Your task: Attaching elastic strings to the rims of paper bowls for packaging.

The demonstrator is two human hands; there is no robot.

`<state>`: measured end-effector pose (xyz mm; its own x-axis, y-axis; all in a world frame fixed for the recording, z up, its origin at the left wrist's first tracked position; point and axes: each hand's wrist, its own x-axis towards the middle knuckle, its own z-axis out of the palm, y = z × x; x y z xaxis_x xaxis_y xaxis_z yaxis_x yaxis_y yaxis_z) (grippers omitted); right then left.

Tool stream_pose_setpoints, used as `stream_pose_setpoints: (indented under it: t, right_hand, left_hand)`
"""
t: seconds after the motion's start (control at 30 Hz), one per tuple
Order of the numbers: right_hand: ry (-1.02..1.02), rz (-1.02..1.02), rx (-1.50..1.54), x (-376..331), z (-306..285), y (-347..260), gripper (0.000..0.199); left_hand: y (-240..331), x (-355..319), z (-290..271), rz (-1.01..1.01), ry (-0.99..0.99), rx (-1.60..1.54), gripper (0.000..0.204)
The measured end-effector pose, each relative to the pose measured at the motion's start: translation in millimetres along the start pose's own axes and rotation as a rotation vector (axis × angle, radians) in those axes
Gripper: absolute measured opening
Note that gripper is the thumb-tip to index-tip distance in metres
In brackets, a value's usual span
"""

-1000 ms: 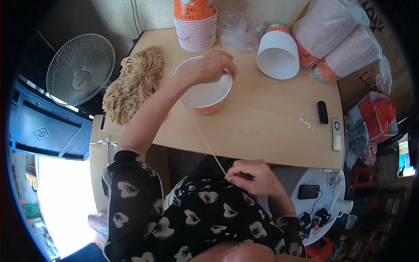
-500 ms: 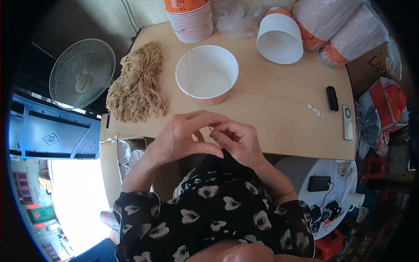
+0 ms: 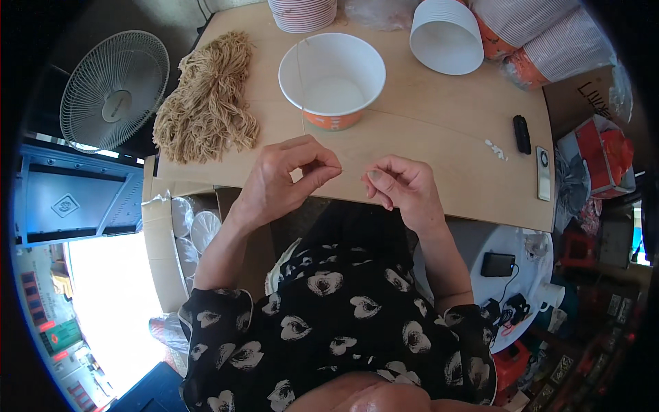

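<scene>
A thin string (image 3: 353, 169) is pinched between thumb and forefinger of the left hand (image 3: 285, 182), fingers pressed together on it, and the other end is nipped the same way by the right hand (image 3: 405, 189), so a short length is kept taut between the two just over the near edge of the table (image 3: 439, 147). Probably it's held that tight so the strand stays straight and easy to work with the fingertips. From the left pinch the string is seen running up and away to the bowl (image 3: 332, 79), where it looks to be hooked at the rim, though how it's fixed there is too fine to make out.

The bowl is set upright, white inside with an orange band low on the wall, right in front of both hands, close enough to be reached without leaning. A bundle of tan strings (image 3: 207, 110) is laid on the left side of the table, next to the left hand, so a fresh piece can be grabbed quick. Stacks of cups (image 3: 302, 14) are parked at the far edge, and another stack (image 3: 446, 34) is lying on its side to the right, with bagged sleeves of them behind. A black lighter-like thing (image 3: 522, 134) and a slim remote (image 3: 543, 172) are left at the right edge, out of the way. A fan (image 3: 113, 89) is standing off to the left, beyond the table.
</scene>
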<state>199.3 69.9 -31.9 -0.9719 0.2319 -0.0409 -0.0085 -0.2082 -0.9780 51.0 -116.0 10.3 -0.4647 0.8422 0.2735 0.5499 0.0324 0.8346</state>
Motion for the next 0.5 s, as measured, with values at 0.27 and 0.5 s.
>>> stream_pose_setpoints:
  t: [0.27, 0.5]
  right_hand:
    - [0.104, 0.081, 0.131, -3, -2, 9, 0.021]
    - [0.04, 0.098, -0.034, -3, 9, 12, 0.02]
  left_hand:
    - [-8, -12, 5, 0.003, 0.026, -0.009, 0.005]
    - [-5, -18, 20, -0.06, -0.02, -0.206, 0.044]
